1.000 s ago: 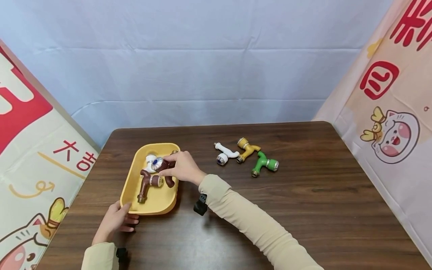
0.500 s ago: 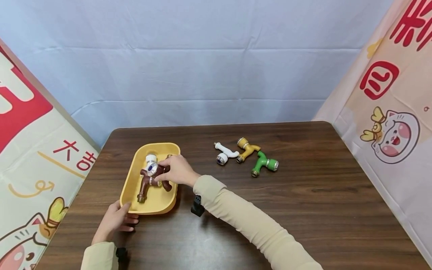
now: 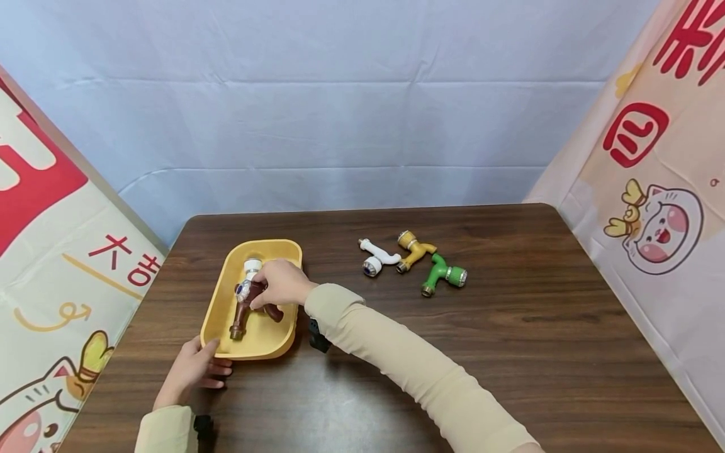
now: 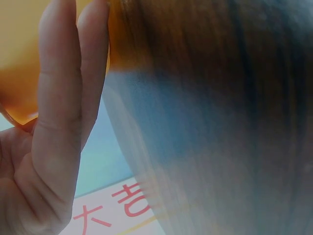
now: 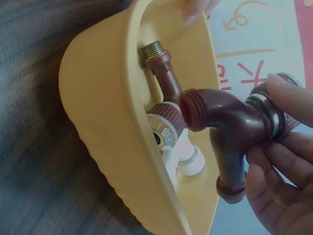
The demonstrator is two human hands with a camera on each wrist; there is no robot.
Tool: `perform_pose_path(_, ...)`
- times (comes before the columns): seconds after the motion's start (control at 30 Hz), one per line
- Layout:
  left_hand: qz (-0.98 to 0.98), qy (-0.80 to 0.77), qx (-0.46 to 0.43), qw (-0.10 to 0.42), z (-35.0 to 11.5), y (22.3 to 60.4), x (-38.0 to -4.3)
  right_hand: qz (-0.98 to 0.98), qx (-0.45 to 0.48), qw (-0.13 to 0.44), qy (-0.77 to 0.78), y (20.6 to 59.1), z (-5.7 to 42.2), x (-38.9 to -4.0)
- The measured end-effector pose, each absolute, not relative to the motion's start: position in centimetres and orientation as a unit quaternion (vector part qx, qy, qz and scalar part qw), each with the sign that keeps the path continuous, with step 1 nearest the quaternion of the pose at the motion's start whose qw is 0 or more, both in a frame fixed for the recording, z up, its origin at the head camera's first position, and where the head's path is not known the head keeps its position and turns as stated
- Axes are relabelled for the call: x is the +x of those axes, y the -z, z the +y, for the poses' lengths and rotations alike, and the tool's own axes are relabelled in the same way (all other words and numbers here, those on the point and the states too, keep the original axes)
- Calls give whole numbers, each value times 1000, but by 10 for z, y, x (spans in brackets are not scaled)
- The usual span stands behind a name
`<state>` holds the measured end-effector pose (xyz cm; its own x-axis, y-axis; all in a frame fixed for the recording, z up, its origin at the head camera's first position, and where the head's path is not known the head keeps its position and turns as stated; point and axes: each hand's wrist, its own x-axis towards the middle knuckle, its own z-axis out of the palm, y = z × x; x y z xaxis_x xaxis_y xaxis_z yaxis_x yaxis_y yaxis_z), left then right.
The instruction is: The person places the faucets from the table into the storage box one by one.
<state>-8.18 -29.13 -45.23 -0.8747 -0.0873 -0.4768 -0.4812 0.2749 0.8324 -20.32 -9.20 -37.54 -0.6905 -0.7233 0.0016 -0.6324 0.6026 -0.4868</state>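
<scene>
Over the yellow plastic basin (image 3: 212,319), my right hand (image 3: 283,283) pinches a dark brown faucet (image 5: 234,115) by its round knob, thumb on one side and fingers on the other. Below it a second brown faucet (image 5: 167,84) lies in the basin, partly covered by the held one in the head view. A white faucet (image 3: 252,267) is at the basin's far end, its body mostly hidden. My left hand (image 3: 189,370) holds the basin's near left corner, thumb over the rim and fingers (image 4: 58,98) extended along the outside wall.
To the right of the basin, a white faucet (image 3: 378,257), a yellow faucet (image 3: 416,251) and a green faucet (image 3: 442,274) lie close together on the brown wooden table (image 3: 510,352). A pale cloth (image 3: 362,145) hangs behind the table's far edge, with printed sheets at both sides.
My right hand has moved left across the basin, carrying the brown faucet from the right side to over the other brown one. My left hand has stayed at the corner.
</scene>
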Motion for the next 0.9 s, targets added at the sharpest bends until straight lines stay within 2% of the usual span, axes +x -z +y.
perform_pose_path(0.23, 778, -574, -188, 171, -291, 453, -80, 895, -376, 139, 197, 378, -101, -202)
perform_pose_path(0.9, 778, -575, -187, 171, -291, 452, -80, 916, -342, 167, 124, 397, -99, -190)
